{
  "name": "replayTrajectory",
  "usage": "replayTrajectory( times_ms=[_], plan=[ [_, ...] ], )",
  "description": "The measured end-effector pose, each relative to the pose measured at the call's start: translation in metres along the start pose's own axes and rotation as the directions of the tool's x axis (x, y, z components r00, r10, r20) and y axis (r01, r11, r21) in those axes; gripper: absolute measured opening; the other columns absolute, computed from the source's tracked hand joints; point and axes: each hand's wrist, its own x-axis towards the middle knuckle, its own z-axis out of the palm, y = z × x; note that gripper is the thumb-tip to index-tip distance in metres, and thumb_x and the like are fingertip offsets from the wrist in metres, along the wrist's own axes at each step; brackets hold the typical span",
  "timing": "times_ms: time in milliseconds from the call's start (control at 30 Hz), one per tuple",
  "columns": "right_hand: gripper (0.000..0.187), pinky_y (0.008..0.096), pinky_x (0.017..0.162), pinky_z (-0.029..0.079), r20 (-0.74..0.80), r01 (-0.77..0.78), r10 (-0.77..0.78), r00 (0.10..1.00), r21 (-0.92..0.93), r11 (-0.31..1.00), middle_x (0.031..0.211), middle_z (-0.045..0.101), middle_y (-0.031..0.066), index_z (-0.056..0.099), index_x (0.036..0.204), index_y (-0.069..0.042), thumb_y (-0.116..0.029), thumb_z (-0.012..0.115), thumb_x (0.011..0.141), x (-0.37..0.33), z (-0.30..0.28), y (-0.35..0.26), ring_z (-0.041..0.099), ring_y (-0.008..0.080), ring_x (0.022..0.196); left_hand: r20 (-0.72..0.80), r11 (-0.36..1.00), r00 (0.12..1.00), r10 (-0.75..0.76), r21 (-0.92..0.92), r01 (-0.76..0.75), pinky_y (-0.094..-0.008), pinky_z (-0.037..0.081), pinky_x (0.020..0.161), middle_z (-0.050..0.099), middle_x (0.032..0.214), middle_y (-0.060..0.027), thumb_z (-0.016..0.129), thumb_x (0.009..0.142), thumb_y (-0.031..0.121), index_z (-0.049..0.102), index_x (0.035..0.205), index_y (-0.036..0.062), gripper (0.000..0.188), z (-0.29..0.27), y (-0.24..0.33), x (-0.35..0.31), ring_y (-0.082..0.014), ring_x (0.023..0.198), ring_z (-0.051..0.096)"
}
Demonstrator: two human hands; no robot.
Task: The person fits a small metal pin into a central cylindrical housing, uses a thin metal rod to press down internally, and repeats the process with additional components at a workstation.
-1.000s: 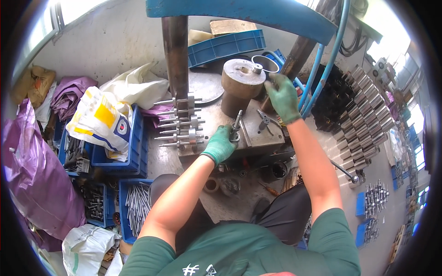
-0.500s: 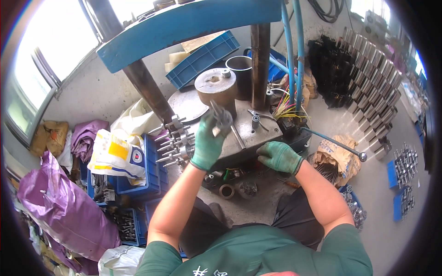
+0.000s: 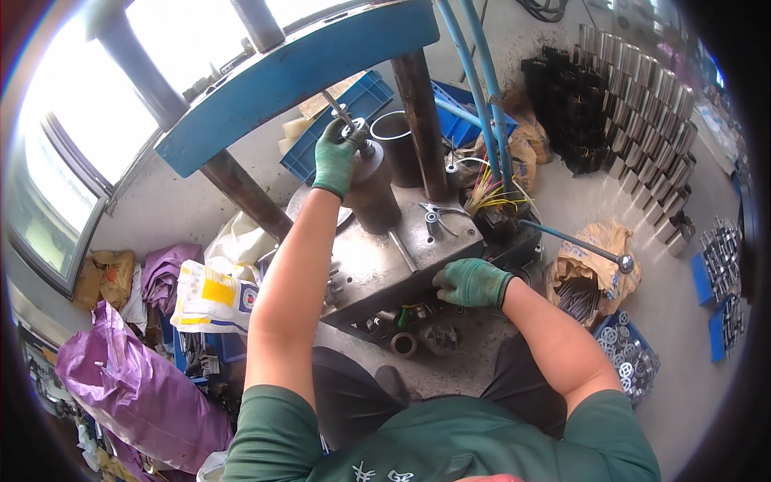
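Observation:
My left hand [image 3: 333, 159], in a green glove, is closed around a metal shaft [image 3: 338, 108] with a round collar. It holds the shaft tilted over the thick steel cylinder [image 3: 376, 201] under the blue press beam [image 3: 301, 80]. The shaft's lower end is partly hidden by the hand and by metal rings on the cylinder's top. My right hand [image 3: 475, 283], also gloved, is at the front edge of the steel press bed [image 3: 361, 265]. Its fingers are curled, and whatever they may grip is hidden. A loose rod [image 3: 403, 251] lies on the bed.
Pliers [image 3: 450, 210] and a small metal bushing [image 3: 432, 223] lie on the bed's right. A lever with a ball end [image 3: 626, 263] sticks out to the right. Steel tubes [image 3: 642, 104] are stacked behind. A purple sack [image 3: 140, 386] stands at left.
My left hand has moved up and away from me, carrying the shaft to above the cylinder. My right hand stays at the bed's front edge. The view has shifted.

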Motion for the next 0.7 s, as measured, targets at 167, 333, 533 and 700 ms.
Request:
replayTrajectory(
  times_ms=[167, 333, 533, 700],
  plan=[
    [0.043, 0.0474, 0.101, 0.054, 0.035, -0.008, 0.008, 0.999, -0.004, 1.000, 0.118, 0.074, 0.0211, 0.074, 0.128, -0.005, -0.034, 0.068, 0.096, -0.011, 0.001, -0.001, 0.070, 0.0398, 0.114, 0.061, 0.998, 0.997, -0.046, -0.042, 0.049, -0.0274, 0.058, 0.081, 0.076, 0.108, -0.0091, 0.080, 0.092, -0.005, 0.063, 0.140, -0.0024, 0.050, 0.000, 0.000, 0.002, -0.0144, 0.092, 0.071],
    [0.044, 0.0470, 0.101, 0.054, 0.008, 0.036, -0.036, 0.999, -0.001, 0.999, 0.116, 0.074, 0.0190, 0.075, 0.129, -0.006, -0.034, 0.070, 0.095, -0.029, -0.010, -0.010, 0.070, 0.0382, 0.112, 0.063, 0.995, 0.993, -0.100, 0.007, 0.100, -0.0289, 0.058, 0.092, 0.075, 0.121, -0.0107, 0.075, 0.094, -0.007, 0.063, 0.138, -0.0028, 0.046, 0.002, 0.000, 0.000, -0.0181, 0.107, 0.072],
    [0.043, 0.0468, 0.099, 0.055, -0.247, 0.025, -0.066, 0.967, -0.166, 0.986, 0.114, 0.073, 0.0156, 0.074, 0.127, -0.008, -0.036, 0.071, 0.095, -0.078, -0.062, -0.026, 0.070, 0.0353, 0.109, 0.033, 0.994, 0.995, -0.099, -0.046, 0.100, -0.0262, 0.058, 0.074, 0.076, 0.104, -0.0068, 0.081, 0.093, -0.001, 0.063, 0.143, 0.0018, 0.053, -0.001, -0.008, 0.003, -0.0123, 0.086, 0.070],
    [0.044, 0.0473, 0.096, 0.056, -0.334, -0.260, 0.139, 0.932, -0.351, 0.899, 0.108, 0.074, 0.0162, 0.074, 0.125, -0.006, -0.033, 0.073, 0.090, -0.154, -0.129, -0.022, 0.070, 0.0367, 0.105, 0.030, 0.987, 0.992, -0.126, 0.104, 0.122, -0.0260, 0.059, 0.072, 0.074, 0.100, -0.0043, 0.082, 0.095, 0.004, 0.064, 0.145, 0.0098, 0.054, 0.007, 0.005, -0.003, -0.0100, 0.082, 0.068]
  ],
)
